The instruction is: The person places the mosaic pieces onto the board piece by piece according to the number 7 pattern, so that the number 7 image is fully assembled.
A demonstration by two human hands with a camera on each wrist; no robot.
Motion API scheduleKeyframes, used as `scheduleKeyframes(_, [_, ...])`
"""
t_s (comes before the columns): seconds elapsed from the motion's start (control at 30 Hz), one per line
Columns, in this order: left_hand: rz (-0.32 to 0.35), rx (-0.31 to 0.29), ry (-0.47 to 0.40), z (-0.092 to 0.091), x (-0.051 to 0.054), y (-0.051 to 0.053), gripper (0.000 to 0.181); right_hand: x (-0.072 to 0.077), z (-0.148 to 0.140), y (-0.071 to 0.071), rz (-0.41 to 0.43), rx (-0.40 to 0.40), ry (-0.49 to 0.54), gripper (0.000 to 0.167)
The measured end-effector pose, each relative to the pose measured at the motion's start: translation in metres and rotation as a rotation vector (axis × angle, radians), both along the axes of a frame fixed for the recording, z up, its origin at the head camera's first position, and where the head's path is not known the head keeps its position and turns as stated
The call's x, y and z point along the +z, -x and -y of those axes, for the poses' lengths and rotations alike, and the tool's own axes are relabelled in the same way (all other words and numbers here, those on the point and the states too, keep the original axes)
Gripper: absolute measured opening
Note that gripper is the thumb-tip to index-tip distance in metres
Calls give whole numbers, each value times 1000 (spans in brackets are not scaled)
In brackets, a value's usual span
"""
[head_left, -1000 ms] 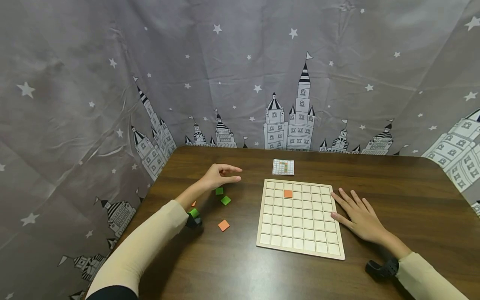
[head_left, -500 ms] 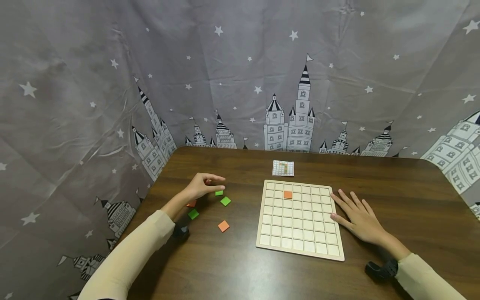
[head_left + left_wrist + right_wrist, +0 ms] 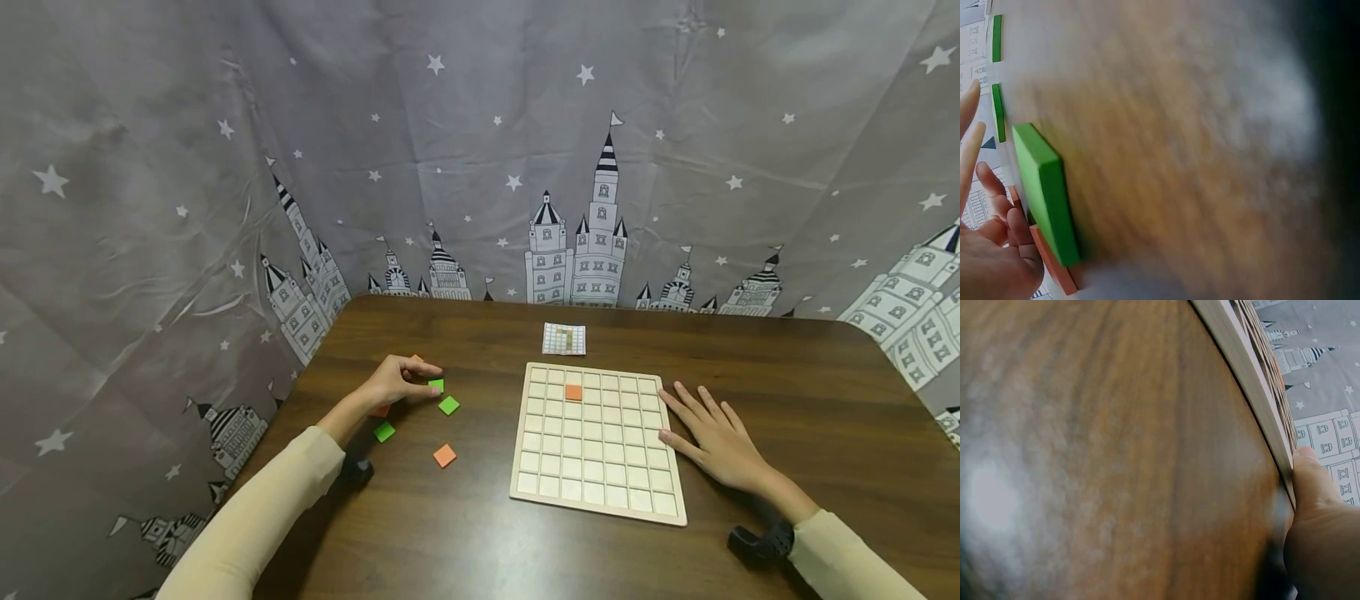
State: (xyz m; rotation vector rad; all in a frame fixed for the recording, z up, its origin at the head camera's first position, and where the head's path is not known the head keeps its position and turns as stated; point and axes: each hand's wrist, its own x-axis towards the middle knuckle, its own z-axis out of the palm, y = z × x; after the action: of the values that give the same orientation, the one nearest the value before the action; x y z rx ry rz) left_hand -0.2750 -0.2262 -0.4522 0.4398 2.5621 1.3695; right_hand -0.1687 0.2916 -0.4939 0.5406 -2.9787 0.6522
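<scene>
So, head view, L hand point(image 3: 393, 380): curved low over desk, thumb + index at a small square green tile point(image 3: 438, 384), thumb tip overlapping it in view; can't tell if fingers pinch it or only sit beside it.
Loose tiles: all on the brown wooden desk point(image 3: 480, 550), L of board. 2nd green tile point(image 3: 449, 406) just beside the 1st, twd the person; 3rd green tile point(image 3: 384, 432) nr L wrist; square orange tile point(image 3: 445, 456) nearest the person; another orange tile point(image 3: 380, 412) partly hidden under L hand/wrist; sliver of orange point(image 3: 417, 358) behind the fingers.
Board: flat square pale-wood grid board point(image 3: 597, 512), ctr of desk; one orange square point(image 3: 573, 392) in it, 2nd row from far edge, 3rd col from L.
R hand point(image 3: 712, 442): fingers spread, palm down; index + thumb tips touching board's R rim.
Card: small white printed grid card point(image 3: 564, 339), just beyond board's far edge.
Backdrop: grey curtain point(image 3: 465, 150) w/ white stars + castles.
L wrist view, tiles: green block point(image 3: 1047, 194) large in fgnd, orange one point(image 3: 1054, 265) right by it; 2 more greens farther off, bit of orange by fingers.
L wrist view, fingers: some extended, some curled at pic's L edge; grip not visible.
R wrist view, thumb: against board's side edge; rest of fingers hidden.
</scene>
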Motion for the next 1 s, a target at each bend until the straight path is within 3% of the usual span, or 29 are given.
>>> scheduleKeyframes(0.1, [-10, 2, 33, 1, 0, 0, 37, 0, 0, 0, 1, -1, 2, 68])
scheduleKeyframes(0.17, [-18, 12, 54, 5, -8, 6, 39, 1, 0, 0, 1, -2, 0, 68])
scheduleKeyframes(0.53, [-20, 28, 123, 9, -7, 6, 34, 4, -1, 0, -20, 2, 0, 68])
scheduleKeyframes(1.0, [-61, -44, 104, 8, -13, 9, 29, 1, 0, 0, -14, 6, 10, 68])
